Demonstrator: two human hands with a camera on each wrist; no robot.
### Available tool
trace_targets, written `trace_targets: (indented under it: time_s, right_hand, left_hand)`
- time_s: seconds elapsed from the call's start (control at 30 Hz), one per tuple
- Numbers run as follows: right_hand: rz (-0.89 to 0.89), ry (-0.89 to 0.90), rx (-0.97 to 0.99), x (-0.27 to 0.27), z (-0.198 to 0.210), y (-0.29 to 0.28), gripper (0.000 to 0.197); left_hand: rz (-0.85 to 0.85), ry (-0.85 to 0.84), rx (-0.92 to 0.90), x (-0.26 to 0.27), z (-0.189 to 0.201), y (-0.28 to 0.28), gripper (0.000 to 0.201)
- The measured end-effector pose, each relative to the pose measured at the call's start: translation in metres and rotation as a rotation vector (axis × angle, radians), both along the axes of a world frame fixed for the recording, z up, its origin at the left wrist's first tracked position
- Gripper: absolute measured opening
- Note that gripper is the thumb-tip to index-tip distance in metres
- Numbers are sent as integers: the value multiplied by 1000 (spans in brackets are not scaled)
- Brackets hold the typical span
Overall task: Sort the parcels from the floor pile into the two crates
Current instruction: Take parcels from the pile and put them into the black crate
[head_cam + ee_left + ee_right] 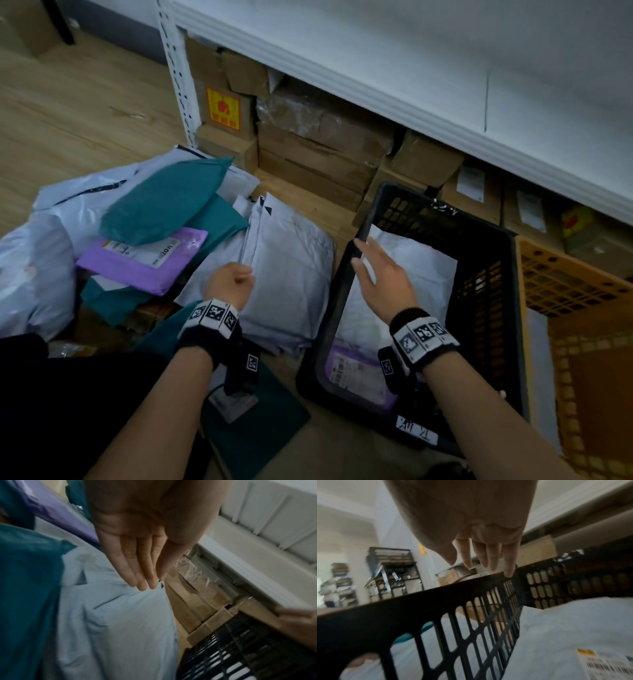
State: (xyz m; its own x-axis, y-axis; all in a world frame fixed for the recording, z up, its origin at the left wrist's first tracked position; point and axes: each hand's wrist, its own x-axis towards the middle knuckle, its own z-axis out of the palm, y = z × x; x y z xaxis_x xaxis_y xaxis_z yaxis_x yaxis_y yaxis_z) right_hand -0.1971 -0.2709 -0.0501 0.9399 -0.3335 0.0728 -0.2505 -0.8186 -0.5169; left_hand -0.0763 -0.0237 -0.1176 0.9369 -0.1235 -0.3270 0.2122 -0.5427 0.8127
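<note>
A pile of soft parcels lies on the wood floor: teal ones (164, 198), a purple one (144, 260) and a large white one (291, 274). My left hand (236, 281) hovers at the white parcel's (120, 628) left edge. The left wrist view shows its fingers (145, 585) straight, together and empty. Over the black crate's left rim (359, 236) my right hand (366, 260) is spread, holding nothing. In the right wrist view its fingertips (508, 573) reach the rim (402, 615). Inside the black crate lie a white parcel (421, 270) and a purple one (352, 373). The orange crate (582, 291) stands to its right.
Cardboard boxes (318, 147) are stacked under a white shelf (411, 85) right behind the pile and crates. A bulky white bag (30, 274) sits at far left, and a dark teal parcel (260, 428) lies by my left forearm. A person (330, 592) stands far off by metal racks.
</note>
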Motion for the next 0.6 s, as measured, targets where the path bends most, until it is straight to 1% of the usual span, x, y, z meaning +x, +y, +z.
trace_targets:
  time_s: [0.03, 0.1, 0.17, 0.27, 0.37, 0.43, 0.5, 0.6]
  right_hand:
    - [82, 1, -51, 2, 1, 7, 48]
    - [238, 68, -169, 11, -1, 17, 51]
    - [330, 154, -252, 23, -6, 25, 50]
    - [354, 211, -330, 35, -17, 32, 47]
    - [340, 218, -413, 36, -29, 36, 46]
    - [320, 215, -432, 35, -32, 36, 45]
    - [312, 226, -442, 36, -32, 36, 45]
    - [305, 233, -435, 37, -33, 37, 46]
  left_hand:
    - [-31, 1, 69, 1, -8, 2, 20]
    - [-142, 16, 213, -1, -20, 2, 27]
    - [-230, 3, 318, -4, -27, -1, 32]
    - [-247, -73, 443, -6, -30, -5, 31]
    - [-249, -136, 554, -7, -32, -9, 47]
    - [-239, -138, 618, -7, -32, -14, 56]
    - [-209, -117, 601, -6, -33, -22, 60]
    - [-163, -89, 483, -1, -40, -30, 52]
